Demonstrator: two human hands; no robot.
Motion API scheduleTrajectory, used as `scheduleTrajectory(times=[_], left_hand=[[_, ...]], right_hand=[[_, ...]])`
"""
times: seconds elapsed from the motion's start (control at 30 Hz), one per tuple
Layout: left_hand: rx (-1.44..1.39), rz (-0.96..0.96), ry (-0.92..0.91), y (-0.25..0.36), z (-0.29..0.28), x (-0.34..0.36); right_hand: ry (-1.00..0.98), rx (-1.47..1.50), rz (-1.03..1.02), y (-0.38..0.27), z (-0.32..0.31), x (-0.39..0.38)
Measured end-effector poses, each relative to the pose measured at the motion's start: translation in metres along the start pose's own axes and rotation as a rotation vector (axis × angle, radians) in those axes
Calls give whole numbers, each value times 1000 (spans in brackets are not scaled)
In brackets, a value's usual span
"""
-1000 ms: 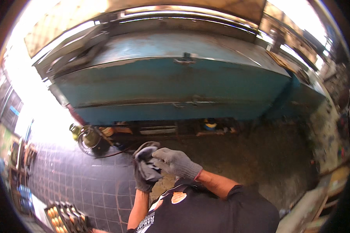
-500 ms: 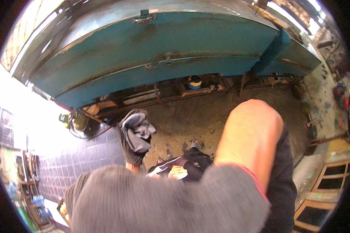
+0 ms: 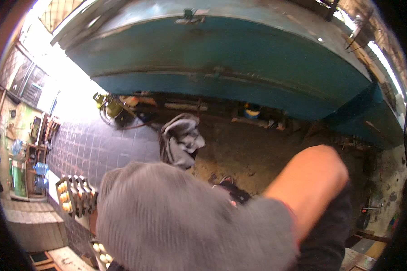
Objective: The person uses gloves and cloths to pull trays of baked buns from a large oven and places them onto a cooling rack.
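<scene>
A crumpled grey cloth [image 3: 183, 137] is bunched in my left hand [image 3: 166, 151], which is gloved in grey and mostly covered by it. Large and blurred close to the camera, my right hand [image 3: 185, 217] wears a ribbed grey glove with a red cuff. It hides much of my body, and what it holds or touches, if anything, I cannot make out. My bent right forearm [image 3: 309, 180] rises at the right.
A long blue metal bench [image 3: 212, 45] spans the far side. Green gas cylinders [image 3: 113, 108] with a hose stand under its left end on tiled floor [image 3: 90, 140]. Stacked trays of pale round items [image 3: 74, 194] are lower left, near blue water jugs [image 3: 41, 168].
My right hand has come up from the cloth to close in front of the camera. The cloth stays in my left hand, and the view has shifted.
</scene>
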State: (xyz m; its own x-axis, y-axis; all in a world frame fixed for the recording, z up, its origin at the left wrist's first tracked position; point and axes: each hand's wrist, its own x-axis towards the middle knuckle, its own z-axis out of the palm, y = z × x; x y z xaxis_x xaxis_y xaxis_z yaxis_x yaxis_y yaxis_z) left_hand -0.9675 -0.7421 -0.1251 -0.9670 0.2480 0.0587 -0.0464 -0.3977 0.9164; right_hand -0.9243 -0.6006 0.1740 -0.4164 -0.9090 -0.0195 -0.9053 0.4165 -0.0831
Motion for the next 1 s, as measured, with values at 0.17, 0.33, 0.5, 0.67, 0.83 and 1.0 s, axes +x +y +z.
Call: scheduleTrajectory(times=[0.17, 0.33, 0.5, 0.67, 0.83, 1.0], left_hand=[[80, 123, 42, -8, 36, 25], [271, 169, 2, 3, 47, 52], [85, 75, -43, -17, 6, 81], [-111, -142, 44, -30, 2, 140], [265, 76, -139, -3, 16, 178], [12, -44, -87, -28, -9, 203]], right_hand=[[479, 71, 461, 135, 16, -110], [725, -543, 1234, 320, 42, -354], [211, -548, 1630, 392, 73, -416], [-53, -606, 1488, 420, 79, -393], [-21, -540, 1556, 407, 52, -392], [856, 583, 1566, 396, 30, -380]])
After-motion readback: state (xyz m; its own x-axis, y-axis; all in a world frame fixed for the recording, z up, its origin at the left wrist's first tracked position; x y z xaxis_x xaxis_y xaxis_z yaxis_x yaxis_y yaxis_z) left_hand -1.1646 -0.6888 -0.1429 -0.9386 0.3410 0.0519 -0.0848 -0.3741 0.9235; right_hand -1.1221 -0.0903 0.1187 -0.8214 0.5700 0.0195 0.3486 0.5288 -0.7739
